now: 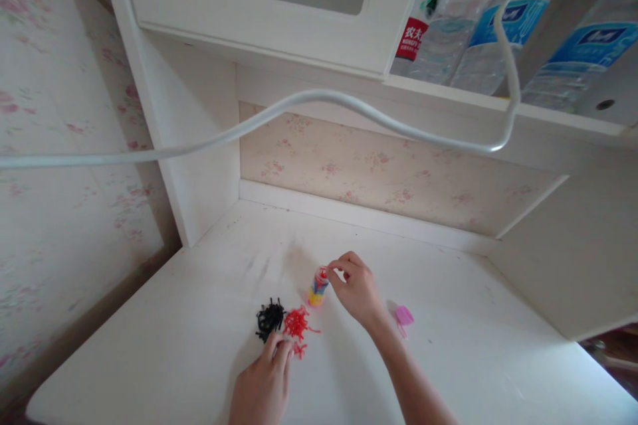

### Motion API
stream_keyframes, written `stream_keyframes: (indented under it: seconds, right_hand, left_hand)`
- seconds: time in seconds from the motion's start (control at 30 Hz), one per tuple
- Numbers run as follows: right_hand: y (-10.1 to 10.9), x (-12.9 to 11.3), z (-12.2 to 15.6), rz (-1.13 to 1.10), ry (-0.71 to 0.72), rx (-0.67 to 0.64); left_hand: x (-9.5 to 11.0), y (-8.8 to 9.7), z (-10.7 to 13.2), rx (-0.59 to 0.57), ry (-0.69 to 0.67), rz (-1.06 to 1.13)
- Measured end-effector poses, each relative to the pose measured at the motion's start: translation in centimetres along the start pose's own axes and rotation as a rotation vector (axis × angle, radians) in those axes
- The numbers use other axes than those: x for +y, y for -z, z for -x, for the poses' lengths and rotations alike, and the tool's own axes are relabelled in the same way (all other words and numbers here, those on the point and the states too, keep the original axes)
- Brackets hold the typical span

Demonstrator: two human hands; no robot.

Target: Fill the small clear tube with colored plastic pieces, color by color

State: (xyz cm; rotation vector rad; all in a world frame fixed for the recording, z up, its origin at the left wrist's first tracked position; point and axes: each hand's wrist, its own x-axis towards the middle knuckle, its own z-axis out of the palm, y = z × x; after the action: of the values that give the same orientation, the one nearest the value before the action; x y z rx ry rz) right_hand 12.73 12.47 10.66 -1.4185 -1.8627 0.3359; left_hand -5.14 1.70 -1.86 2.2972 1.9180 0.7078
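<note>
A small clear bottle (318, 287) stands upright on the desk, filled with bands of yellow, blue and red bits. At its mouth is my right hand (356, 285), thumb and forefinger pinched together; what they hold, if anything, is too small to make out. Left of the bottle lies a pile of short red strands (296, 323), touching a pile of short black strands (270, 319). My left hand (266, 372) rests at the near side of the red pile with its fingers pressed together, a few red strands beside the fingertips. Whatever is between those fingers is hidden.
A pink plastic cap (404, 316) with a thin strap lies right of my right forearm. The white desk (164, 345) has a raised back edge and side panels. A white cable (319, 96) hangs across the view below a shelf of plastic bottles (508, 26).
</note>
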Motion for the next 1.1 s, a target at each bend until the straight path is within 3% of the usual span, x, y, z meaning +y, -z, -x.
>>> stream_keyframes:
  seconds: [0.5,0.8,1.1]
  right_hand:
    - [1.2,-1.5,-1.1,0.331,0.080,-0.331]
    - [0.8,-0.9,-0.5,0.368,0.084,-0.347]
    - [1.3,-0.3,-0.3,0.177,0.085,-0.209]
  left_hand:
    - [0.1,0.4,0.1,-0.023,-0.009,0.039]
    - [0.4,0.8,0.0,0.001,0.025,0.041]
    - [0.2,0.6,0.0,0.022,0.003,0.054]
